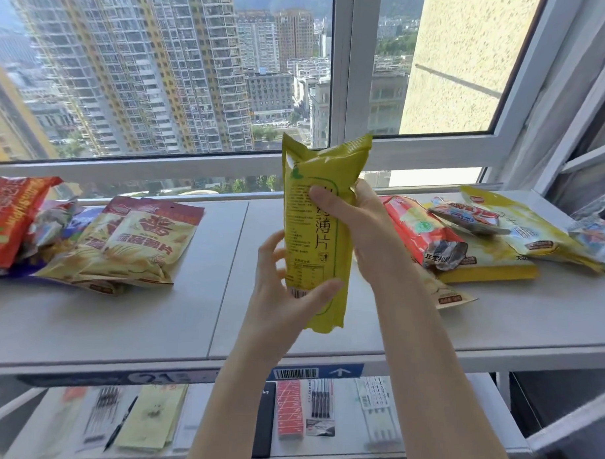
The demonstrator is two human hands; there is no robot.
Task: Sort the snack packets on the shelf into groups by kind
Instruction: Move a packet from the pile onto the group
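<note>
A tall yellow-green snack packet (316, 181) is held upright above the middle of the grey shelf (202, 315), its printed back facing me. My left hand (285, 290) grips its lower part and my right hand (353, 217) grips its middle from the right. On the left of the shelf lie two cream-and-red chip bags (136, 244) and a red packet (10, 219) over crumpled wrappers. On the right lie a red packet (417, 230), a yellow bag (520, 230) and a small red-blue packet (466, 214).
A window frame (340, 76) runs right behind the shelf, with an opened sash (579, 112) at the right. A lower shelf (355, 447) holds pen packs, a red box and stationery. A cream bag's corner (446, 296) shows behind my right forearm.
</note>
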